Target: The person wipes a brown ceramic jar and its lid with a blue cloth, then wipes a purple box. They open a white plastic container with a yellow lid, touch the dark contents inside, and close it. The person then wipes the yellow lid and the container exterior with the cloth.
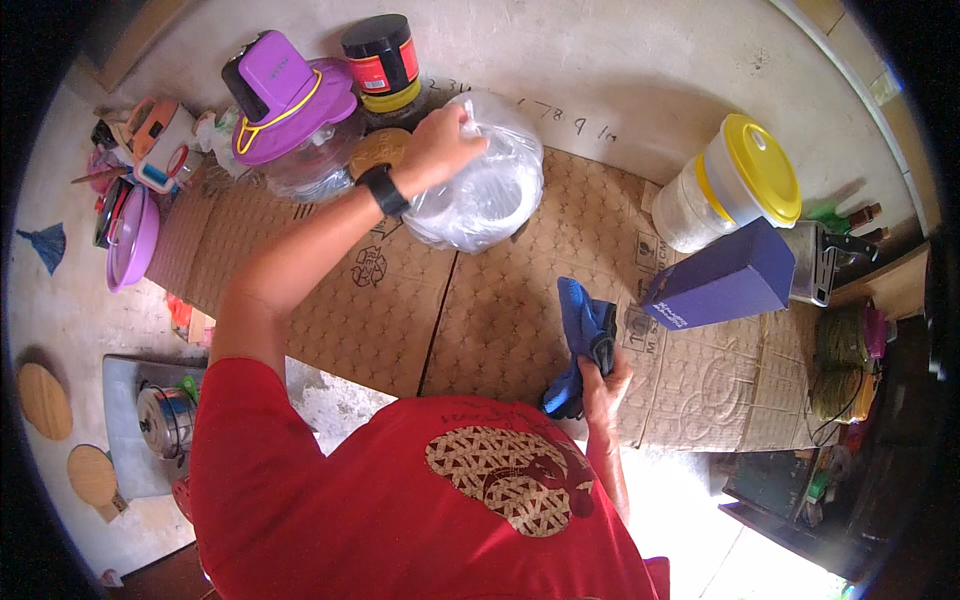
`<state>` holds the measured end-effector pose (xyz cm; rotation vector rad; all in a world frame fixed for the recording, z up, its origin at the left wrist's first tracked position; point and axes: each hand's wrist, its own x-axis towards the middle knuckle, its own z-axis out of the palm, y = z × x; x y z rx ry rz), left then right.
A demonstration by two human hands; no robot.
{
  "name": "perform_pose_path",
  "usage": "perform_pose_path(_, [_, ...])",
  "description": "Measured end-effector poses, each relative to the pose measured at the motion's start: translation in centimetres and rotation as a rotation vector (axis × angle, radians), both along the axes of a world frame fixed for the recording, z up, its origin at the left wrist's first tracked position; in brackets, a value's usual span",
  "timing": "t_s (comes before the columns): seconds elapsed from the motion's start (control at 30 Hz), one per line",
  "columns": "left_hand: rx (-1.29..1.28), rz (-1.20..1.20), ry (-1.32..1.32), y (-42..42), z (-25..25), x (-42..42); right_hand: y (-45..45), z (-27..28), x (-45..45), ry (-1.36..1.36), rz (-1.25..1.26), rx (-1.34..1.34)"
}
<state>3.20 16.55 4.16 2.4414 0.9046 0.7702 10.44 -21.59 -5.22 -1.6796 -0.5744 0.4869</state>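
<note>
My left hand point(444, 150), with a black watch band on its wrist, grips the gathered top of a clear plastic bag point(487, 199). Something white and round shows through the bag, but its kind is hard to make out. The bag is close to the wall, on a table covered with flattened cardboard point(360, 315). In my right hand point(606, 386), near the table's front edge, is a bunched blue and black cloth point(581, 337). A tan round lid point(379, 150) sits just left of the bag, partly behind my left wrist.
Left of the bag stand a jar with a black lid point(379, 56) and a clear container under a purple lid point(300, 124). To the right are a yellow-lidded container point(761, 169), a dark blue box point(724, 277) and a metal knife holder point(814, 262). A purple basin point(131, 238) is at far left.
</note>
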Motion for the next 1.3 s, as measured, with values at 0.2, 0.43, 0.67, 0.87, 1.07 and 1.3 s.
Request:
perform_pose_path(0.2, [0.561,-0.466,0.141,-10.0,-0.3,-3.6,4.1,2.9,2.2,-0.007,0.053,-0.189])
perform_pose_path(0.43, [0.890,-0.485,0.399,-8.8,-4.7,-5.2,10.3,2.1,5.4,-0.609,0.159,-0.319])
perform_pose_path(0.67, [0.830,-0.559,0.326,-8.5,-4.2,-5.8,16.5,0.0,5.4,-1.064,0.306,-0.457])
perform_pose_path(0.87, [0.568,-0.798,0.015,-11.6,-5.7,-7.6,26.7,-1.4,11.6,-1.152,0.255,-0.464])
perform_pose_path(1.07, [0.156,-0.661,-0.094,-14.3,-10.0,-10.3,22.2,-1.1,9.2,-1.185,0.410,-0.491])
perform_pose_path(1.3, [-0.271,-0.099,-0.255,-15.1,-9.1,-13.0,9.9,1.5,2.4,-1.030,0.778,-0.289])
